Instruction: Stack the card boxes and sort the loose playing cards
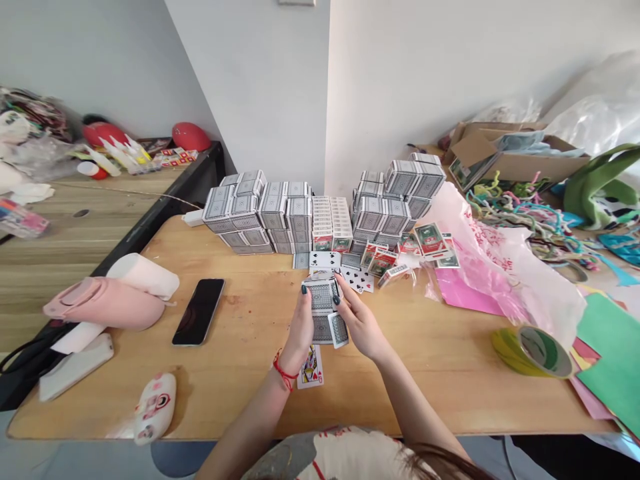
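Both my hands hold playing cards (323, 300), backs up, above the middle of the wooden table. My left hand (299, 323) grips their left edge, with the thumb along the side. From the right, my right hand (361, 325) clasps them, its thumb near the top card's edge. One card (339, 330) sticks out at an angle on the lower right. Under my left wrist, a queen of hearts (314, 370) lies face up on the table. Just beyond my hands lie loose face-up cards (325, 259) and a few face-down ones. My fingers' undersides are hidden.
Stacked grey-backed card decks (245, 207) line the wall, with more decks (400, 200) on the right. Red-and-green card boxes (430, 240) lie beside pink plastic wrapping (480, 260). A phone (199, 312), pink bottle (110, 303) and computer mouse (155, 407) are left; yellow tape (533, 351) is right.
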Demonstrator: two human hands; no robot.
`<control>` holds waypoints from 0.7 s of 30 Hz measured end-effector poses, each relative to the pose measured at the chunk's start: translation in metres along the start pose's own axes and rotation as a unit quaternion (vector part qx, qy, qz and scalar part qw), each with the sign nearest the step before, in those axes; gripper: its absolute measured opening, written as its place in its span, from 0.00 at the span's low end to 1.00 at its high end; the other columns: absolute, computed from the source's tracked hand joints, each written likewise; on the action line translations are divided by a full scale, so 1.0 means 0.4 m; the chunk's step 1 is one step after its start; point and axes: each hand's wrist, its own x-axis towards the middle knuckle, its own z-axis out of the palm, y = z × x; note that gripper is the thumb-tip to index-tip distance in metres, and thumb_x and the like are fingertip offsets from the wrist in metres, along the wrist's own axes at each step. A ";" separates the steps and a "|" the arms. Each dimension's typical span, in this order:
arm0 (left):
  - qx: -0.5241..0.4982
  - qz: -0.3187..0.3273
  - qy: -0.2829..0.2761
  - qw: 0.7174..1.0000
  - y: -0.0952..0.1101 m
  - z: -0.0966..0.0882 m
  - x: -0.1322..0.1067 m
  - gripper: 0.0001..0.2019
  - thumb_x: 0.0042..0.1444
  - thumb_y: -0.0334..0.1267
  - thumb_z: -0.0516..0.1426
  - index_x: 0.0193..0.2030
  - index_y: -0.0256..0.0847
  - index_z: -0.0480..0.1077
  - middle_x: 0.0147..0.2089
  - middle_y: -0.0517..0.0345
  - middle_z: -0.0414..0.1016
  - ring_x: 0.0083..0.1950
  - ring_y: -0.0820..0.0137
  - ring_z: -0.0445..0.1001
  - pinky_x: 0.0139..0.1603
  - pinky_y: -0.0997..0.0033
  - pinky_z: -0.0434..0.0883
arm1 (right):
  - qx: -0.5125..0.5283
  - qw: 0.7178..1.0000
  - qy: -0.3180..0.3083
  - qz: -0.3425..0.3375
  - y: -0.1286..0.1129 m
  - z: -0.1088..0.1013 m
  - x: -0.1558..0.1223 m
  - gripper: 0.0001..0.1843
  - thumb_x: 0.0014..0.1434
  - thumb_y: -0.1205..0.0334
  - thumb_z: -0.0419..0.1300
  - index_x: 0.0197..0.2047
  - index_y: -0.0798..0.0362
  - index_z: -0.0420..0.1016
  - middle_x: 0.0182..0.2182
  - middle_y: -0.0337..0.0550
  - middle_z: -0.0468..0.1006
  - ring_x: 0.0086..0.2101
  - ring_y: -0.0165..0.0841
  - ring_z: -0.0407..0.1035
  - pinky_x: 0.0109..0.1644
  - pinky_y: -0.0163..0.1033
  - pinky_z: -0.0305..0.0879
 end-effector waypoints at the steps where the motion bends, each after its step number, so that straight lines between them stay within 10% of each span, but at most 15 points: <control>1: -0.003 -0.008 0.000 1.000 -0.001 0.000 -0.001 0.23 0.56 0.52 0.47 0.53 0.41 0.65 0.56 0.54 0.66 0.61 0.63 0.58 0.61 0.62 0.55 | -0.008 1.000 0.008 0.007 0.000 0.003 -0.002 0.28 0.60 0.52 0.46 0.62 0.49 0.50 0.59 0.42 0.56 0.55 0.34 0.56 0.57 0.41 0.54; 8: -0.012 -0.032 -0.001 0.999 -0.010 -0.008 -0.006 0.24 0.55 0.53 0.48 0.54 0.44 0.64 0.57 0.56 0.64 0.61 0.62 0.58 0.62 0.59 0.54 | -0.125 0.992 0.031 -0.010 -0.013 -0.003 -0.010 0.25 0.58 0.58 0.47 0.60 0.50 0.55 0.36 0.42 0.75 0.35 0.33 0.69 0.41 0.39 0.66; 21: -0.022 -0.042 -0.006 0.999 -0.010 -0.013 -0.012 0.24 0.55 0.54 0.47 0.52 0.44 0.66 0.56 0.56 0.66 0.61 0.62 0.59 0.62 0.58 0.54 | -0.158 0.986 0.019 -0.055 -0.031 -0.009 -0.006 0.23 0.58 0.57 0.48 0.57 0.46 0.60 0.54 0.41 0.65 0.50 0.39 0.63 0.52 0.45 0.60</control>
